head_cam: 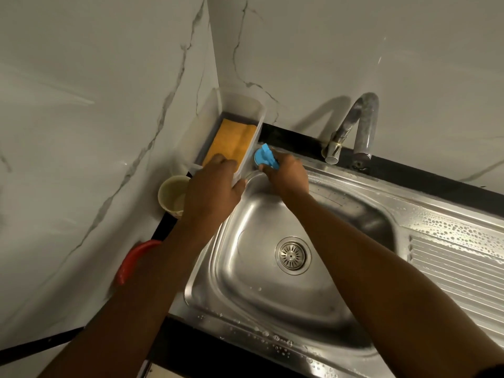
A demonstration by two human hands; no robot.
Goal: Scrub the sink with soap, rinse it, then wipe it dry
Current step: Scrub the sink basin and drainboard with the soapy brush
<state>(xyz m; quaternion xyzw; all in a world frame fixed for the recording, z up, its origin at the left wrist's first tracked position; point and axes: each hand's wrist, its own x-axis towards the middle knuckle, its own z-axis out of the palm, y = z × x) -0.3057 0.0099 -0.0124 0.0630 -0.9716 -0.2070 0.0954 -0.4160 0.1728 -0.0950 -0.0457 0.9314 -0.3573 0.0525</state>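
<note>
A stainless steel sink (245,317) fills the lower middle, with a round drain strainer (292,255) in its basin. My right hand (287,174) grips a blue scrubber (266,156) at the sink's far left corner, against the rim. My left hand (211,190) holds the near end of a clear plastic box (253,115) in the wall corner, thumb on its right wall. Inside the box lies an orange cloth (231,141); my fingers touch its near end. A metal tap (357,126) curves over the sink's back edge.
A ribbed drainboard (458,257), beaded with water drops, extends right of the basin. A pale cup (171,196) stands left of my left hand. A red curved object (133,259) lies by the wall, partly behind my left forearm. Marble-patterned walls close the back and left.
</note>
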